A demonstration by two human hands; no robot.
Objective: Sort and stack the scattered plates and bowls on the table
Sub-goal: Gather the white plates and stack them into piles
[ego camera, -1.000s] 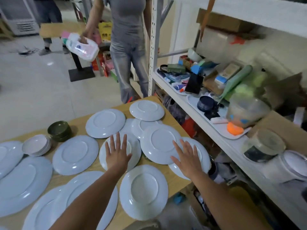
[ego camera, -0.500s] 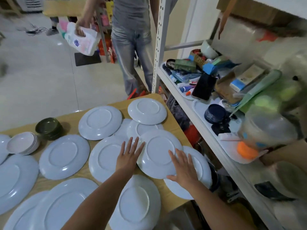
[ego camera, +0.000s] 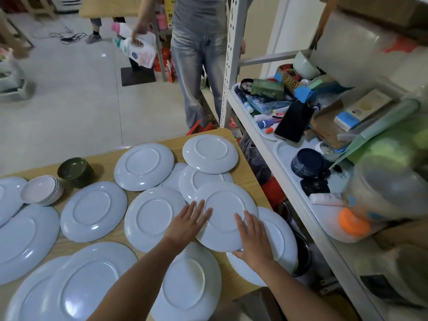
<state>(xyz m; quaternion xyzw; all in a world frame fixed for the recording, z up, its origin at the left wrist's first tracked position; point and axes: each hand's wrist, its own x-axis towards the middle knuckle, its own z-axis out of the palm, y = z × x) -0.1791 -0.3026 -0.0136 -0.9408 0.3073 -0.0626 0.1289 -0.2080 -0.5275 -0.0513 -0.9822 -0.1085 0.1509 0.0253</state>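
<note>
Your left hand (ego camera: 187, 224) and right hand (ego camera: 254, 242) both lie flat, fingers straight, on an overturned white plate (ego camera: 222, 212) near the wooden table's (ego camera: 245, 177) right edge. That plate overlaps the neighbouring plate (ego camera: 283, 239) beneath your right hand.

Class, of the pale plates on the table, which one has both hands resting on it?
The upside-down plate lying atop its neighbours by the right edge of the table: the left hand and right hand both rest on it, unlike any other.
</note>
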